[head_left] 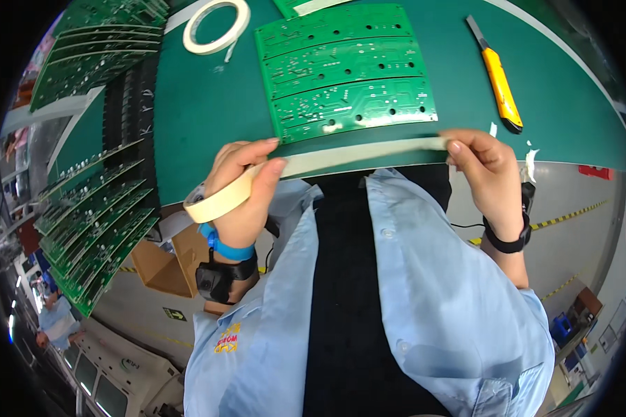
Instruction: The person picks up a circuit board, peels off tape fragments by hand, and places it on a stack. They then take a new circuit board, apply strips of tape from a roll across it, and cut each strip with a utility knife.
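A strip of cream masking tape [362, 154] stretches between my two hands, just in front of the near edge of a green circuit board panel [344, 73]. My left hand [240, 177] is closed on the tape near its roll [219, 203], which hangs against the palm. Between thumb and fingers, my right hand [485, 163] pinches the strip's free end. The panel lies flat on the green table mat [209, 104], with its rows of boards joined side by side. Part of the roll is hidden behind my left hand.
Another roll of tape [188, 31] lies at the back left. A yellow utility knife [501, 87] rests on the right, with tape scraps [531, 163] near it. Racked circuit boards [94, 229] stand at the left. A cardboard box [161, 267] sits below the table.
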Demonstrator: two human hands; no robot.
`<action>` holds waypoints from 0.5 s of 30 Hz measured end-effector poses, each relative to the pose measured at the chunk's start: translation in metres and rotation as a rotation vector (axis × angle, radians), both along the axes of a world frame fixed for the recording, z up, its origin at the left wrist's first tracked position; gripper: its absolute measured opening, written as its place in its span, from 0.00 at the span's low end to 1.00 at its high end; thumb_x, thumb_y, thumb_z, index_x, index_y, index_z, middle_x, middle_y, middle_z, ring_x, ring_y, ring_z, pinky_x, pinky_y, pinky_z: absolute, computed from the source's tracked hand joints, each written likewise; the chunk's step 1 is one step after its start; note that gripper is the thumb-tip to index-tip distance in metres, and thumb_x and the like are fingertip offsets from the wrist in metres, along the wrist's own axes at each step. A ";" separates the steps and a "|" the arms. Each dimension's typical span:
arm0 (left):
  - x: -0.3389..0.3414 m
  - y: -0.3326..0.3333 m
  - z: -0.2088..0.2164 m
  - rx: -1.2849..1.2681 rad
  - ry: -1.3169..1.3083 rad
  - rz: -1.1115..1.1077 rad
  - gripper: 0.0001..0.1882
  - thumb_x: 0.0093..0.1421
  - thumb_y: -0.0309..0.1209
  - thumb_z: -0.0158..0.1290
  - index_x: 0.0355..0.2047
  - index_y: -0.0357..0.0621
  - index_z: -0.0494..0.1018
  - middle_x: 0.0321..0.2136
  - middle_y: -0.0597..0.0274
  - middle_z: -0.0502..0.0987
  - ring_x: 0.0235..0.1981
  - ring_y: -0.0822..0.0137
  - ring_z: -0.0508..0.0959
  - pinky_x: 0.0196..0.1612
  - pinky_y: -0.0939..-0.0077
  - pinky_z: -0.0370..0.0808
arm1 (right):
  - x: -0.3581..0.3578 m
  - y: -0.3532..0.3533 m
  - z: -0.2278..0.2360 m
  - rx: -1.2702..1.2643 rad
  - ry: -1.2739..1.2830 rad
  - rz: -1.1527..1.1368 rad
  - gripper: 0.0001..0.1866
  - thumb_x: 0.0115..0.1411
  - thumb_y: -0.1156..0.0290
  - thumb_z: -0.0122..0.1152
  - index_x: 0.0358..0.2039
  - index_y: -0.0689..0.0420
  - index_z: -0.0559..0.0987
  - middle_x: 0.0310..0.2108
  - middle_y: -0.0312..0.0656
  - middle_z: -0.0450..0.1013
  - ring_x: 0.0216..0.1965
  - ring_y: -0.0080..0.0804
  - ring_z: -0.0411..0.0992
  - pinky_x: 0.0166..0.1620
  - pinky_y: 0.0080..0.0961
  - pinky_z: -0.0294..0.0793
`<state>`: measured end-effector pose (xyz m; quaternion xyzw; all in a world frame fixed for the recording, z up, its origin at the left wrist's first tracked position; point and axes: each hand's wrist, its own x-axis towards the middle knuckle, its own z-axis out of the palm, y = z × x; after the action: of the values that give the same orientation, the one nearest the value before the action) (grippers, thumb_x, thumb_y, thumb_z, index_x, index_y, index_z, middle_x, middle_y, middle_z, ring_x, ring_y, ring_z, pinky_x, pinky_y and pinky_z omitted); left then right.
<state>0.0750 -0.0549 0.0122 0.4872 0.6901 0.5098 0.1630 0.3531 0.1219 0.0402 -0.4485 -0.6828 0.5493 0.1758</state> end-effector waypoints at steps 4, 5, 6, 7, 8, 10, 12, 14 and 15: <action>0.002 0.005 0.000 -0.075 -0.109 0.062 0.11 0.57 0.23 0.62 0.41 0.39 0.80 0.31 0.60 0.77 0.33 0.68 0.75 0.38 0.76 0.72 | -0.008 0.008 -0.008 0.059 0.058 0.002 0.10 0.67 0.71 0.59 0.43 0.63 0.81 0.27 0.31 0.75 0.29 0.15 0.69 0.33 0.14 0.68; 0.003 0.006 0.000 -0.068 -0.149 0.076 0.10 0.58 0.24 0.62 0.41 0.39 0.80 0.32 0.59 0.77 0.33 0.68 0.75 0.39 0.76 0.72 | -0.008 0.010 -0.008 0.059 0.050 0.010 0.10 0.67 0.71 0.59 0.44 0.63 0.81 0.27 0.31 0.75 0.29 0.15 0.69 0.33 0.14 0.68; 0.003 0.007 0.000 -0.070 -0.139 0.077 0.10 0.58 0.23 0.62 0.41 0.39 0.80 0.32 0.59 0.77 0.33 0.68 0.75 0.38 0.76 0.72 | -0.009 0.011 -0.009 0.055 0.050 0.012 0.10 0.67 0.71 0.60 0.43 0.63 0.81 0.27 0.31 0.75 0.29 0.15 0.68 0.33 0.14 0.68; 0.003 0.008 0.000 -0.071 -0.129 0.077 0.10 0.58 0.23 0.62 0.41 0.39 0.80 0.32 0.59 0.77 0.33 0.68 0.75 0.38 0.76 0.72 | -0.009 0.012 -0.009 0.052 0.050 0.014 0.10 0.67 0.70 0.60 0.43 0.63 0.81 0.27 0.31 0.74 0.29 0.15 0.68 0.32 0.14 0.68; 0.004 0.008 0.000 -0.073 -0.118 0.085 0.10 0.58 0.23 0.62 0.41 0.39 0.80 0.31 0.60 0.77 0.33 0.69 0.75 0.38 0.76 0.72 | -0.009 0.013 -0.008 0.049 0.043 0.001 0.10 0.67 0.70 0.61 0.43 0.63 0.81 0.27 0.31 0.74 0.29 0.15 0.68 0.32 0.14 0.67; 0.005 0.009 -0.002 -0.091 -0.065 0.083 0.10 0.58 0.24 0.62 0.41 0.39 0.80 0.31 0.60 0.77 0.33 0.69 0.75 0.38 0.76 0.72 | -0.009 0.012 -0.008 0.047 0.071 -0.020 0.11 0.66 0.70 0.62 0.45 0.63 0.82 0.26 0.30 0.74 0.28 0.14 0.67 0.32 0.14 0.67; 0.005 0.010 -0.004 -0.098 -0.047 0.088 0.10 0.58 0.24 0.62 0.41 0.39 0.80 0.31 0.60 0.77 0.33 0.69 0.75 0.38 0.76 0.72 | -0.010 0.013 -0.006 0.078 0.064 -0.026 0.14 0.65 0.72 0.63 0.49 0.62 0.80 0.26 0.29 0.73 0.28 0.14 0.66 0.32 0.14 0.67; 0.005 0.010 -0.005 -0.098 -0.068 0.095 0.09 0.58 0.24 0.62 0.40 0.39 0.80 0.31 0.60 0.77 0.32 0.68 0.75 0.38 0.76 0.72 | -0.011 0.014 -0.005 0.139 0.024 0.004 0.20 0.64 0.74 0.64 0.56 0.61 0.77 0.25 0.29 0.72 0.27 0.14 0.65 0.33 0.14 0.67; 0.005 0.010 -0.006 -0.115 -0.079 0.106 0.09 0.58 0.24 0.62 0.40 0.39 0.80 0.30 0.61 0.77 0.32 0.68 0.75 0.37 0.75 0.72 | -0.012 0.015 -0.005 0.131 0.054 -0.001 0.23 0.63 0.74 0.63 0.59 0.61 0.74 0.24 0.29 0.71 0.27 0.14 0.65 0.33 0.14 0.67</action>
<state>0.0804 -0.0447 0.0060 0.4192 0.7360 0.4962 0.1907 0.3410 0.1366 0.0349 -0.4214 -0.7119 0.5153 0.2236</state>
